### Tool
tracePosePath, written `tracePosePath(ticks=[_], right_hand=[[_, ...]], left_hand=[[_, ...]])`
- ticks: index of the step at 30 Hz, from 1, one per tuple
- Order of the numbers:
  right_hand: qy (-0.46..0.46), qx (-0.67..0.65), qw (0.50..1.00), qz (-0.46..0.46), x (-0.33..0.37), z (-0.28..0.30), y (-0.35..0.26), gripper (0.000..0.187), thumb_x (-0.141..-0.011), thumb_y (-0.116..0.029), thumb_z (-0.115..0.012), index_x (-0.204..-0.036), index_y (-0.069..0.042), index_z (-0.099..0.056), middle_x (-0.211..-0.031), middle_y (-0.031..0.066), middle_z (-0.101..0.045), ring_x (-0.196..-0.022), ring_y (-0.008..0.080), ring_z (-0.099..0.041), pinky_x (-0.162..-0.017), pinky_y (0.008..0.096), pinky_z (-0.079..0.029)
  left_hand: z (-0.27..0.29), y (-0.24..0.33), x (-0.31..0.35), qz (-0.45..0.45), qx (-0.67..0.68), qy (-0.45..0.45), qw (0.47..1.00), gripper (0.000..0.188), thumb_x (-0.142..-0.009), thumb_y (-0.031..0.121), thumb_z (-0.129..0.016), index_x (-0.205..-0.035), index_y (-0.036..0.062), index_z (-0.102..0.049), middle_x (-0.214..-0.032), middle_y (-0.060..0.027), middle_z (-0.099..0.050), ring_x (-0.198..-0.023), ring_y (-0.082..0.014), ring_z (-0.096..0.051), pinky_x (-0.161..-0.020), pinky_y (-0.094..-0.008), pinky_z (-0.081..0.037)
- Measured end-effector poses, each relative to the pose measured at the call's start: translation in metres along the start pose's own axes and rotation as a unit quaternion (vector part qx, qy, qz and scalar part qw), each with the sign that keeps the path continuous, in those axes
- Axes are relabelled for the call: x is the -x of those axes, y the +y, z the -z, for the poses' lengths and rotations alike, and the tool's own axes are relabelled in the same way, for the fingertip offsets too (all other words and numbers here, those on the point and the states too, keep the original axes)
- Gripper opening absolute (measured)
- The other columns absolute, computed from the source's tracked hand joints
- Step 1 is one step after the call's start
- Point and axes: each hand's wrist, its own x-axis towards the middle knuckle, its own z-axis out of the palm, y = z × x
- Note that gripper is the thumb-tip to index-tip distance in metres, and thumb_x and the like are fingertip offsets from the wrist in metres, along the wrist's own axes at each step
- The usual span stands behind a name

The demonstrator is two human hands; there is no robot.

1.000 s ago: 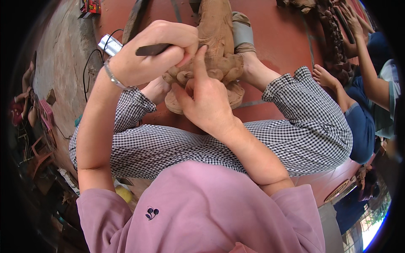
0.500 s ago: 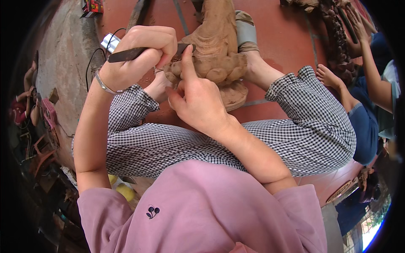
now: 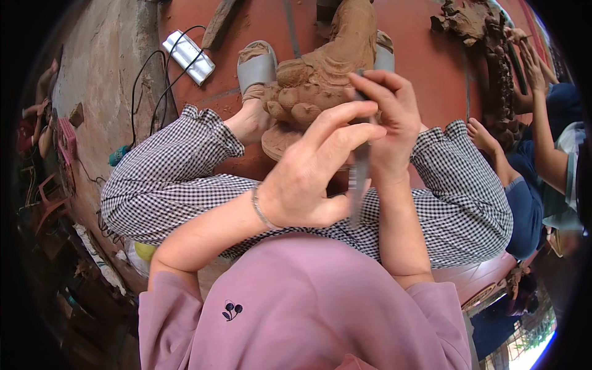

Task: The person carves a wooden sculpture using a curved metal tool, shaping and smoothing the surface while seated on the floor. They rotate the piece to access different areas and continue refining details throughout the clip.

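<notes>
A carved wooden sculpture (image 3: 317,68) with a rounded, bumpy base stands between my feet. Nearer to me, a long, narrow dark file (image 3: 359,166) is held roughly upright, partly blurred. The fingers of my right hand (image 3: 394,123) are bent around its upper part. My left hand (image 3: 302,169) reaches across from the left, its fingers stretched out in front of the file and its thumb close to the lower part. Whether the left fingertips press on the file is hard to make out. Neither hand touches the sculpture.
A silver-white box (image 3: 189,57) with black cables lies on the red tiled floor at the left. Behind it is a wooden beam (image 3: 220,24). Another person's hands (image 3: 531,65) are by a dark carved piece (image 3: 493,80) at the right. My sandalled left foot (image 3: 256,71) is beside the sculpture.
The file has come off the sculpture and turned from level to upright. It has passed from my left hand to my right. Both hands have moved right; the left fingers have opened.
</notes>
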Motion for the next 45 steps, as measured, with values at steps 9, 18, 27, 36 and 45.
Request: tracePosePath(ticks=[9,18,27,36,45], right_hand=[[-0.251,0.045,0.96,-0.114,-0.064,0.008,0.018,0.023,-0.082,-0.009,-0.077,-0.103,0.001,-0.071,-0.102,0.0082,-0.073,-0.089,0.019,-0.068,-0.081,0.031,-0.054],[-0.597,0.27,0.755,0.044,-0.152,-0.028,-0.008,0.025,-0.073,-0.006,-0.079,-0.095,0.002,-0.071,-0.102,0.0136,-0.073,-0.09,0.0278,-0.071,-0.08,0.0355,-0.056],[-0.675,0.278,0.683,0.024,-0.177,-0.059,-0.027,0.02,-0.078,-0.011,-0.076,-0.092,0.001,-0.067,-0.081,0.0209,-0.069,-0.079,0.0345,-0.068,-0.069,0.0438,-0.052],[-0.652,0.301,0.693,0.062,-0.178,-0.06,-0.019,0.026,-0.076,-0.017,-0.077,-0.091,0.001,-0.068,-0.083,0.0222,-0.07,-0.082,0.0393,-0.069,-0.07,0.0462,-0.054],[-0.671,0.4,0.621,0.069,-0.177,-0.067,-0.047,0.022,-0.078,-0.016,-0.075,-0.089,0.003,-0.072,-0.084,0.0244,-0.07,-0.085,0.0397,-0.07,-0.071,0.0457,-0.055]], left_hand=[[-0.027,-0.066,0.04,-0.042,-0.291,0.069,0.953,0.027,-0.072,0.011,-0.073,-0.099,0.0119,-0.071,-0.127,-0.0064,-0.064,-0.126,-0.0278,-0.059,-0.118,-0.0547,-0.031],[-0.029,-0.064,0.037,-0.037,-0.262,0.099,0.959,0.013,-0.072,0.011,-0.072,-0.084,0.0125,-0.07,-0.12,-0.0039,-0.068,-0.12,-0.026,-0.062,-0.117,-0.0553,-0.032],[-0.029,-0.066,0.038,-0.05,-0.256,0.106,0.96,0.01,-0.072,0.012,-0.071,-0.081,0.012,-0.069,-0.12,-0.0027,-0.069,-0.12,-0.0244,-0.062,-0.115,-0.0554,-0.034],[-0.031,-0.067,0.037,-0.063,-0.254,0.098,0.96,0.01,-0.071,0.012,-0.072,-0.081,0.0115,-0.069,-0.123,-0.0021,-0.068,-0.121,-0.0231,-0.062,-0.114,-0.0563,-0.035],[-0.03,-0.068,0.037,-0.065,-0.261,0.09,0.959,0.01,-0.072,0.012,-0.072,-0.081,0.0117,-0.069,-0.122,-0.002,-0.069,-0.122,-0.0229,-0.062,-0.114,-0.0565,-0.036]])
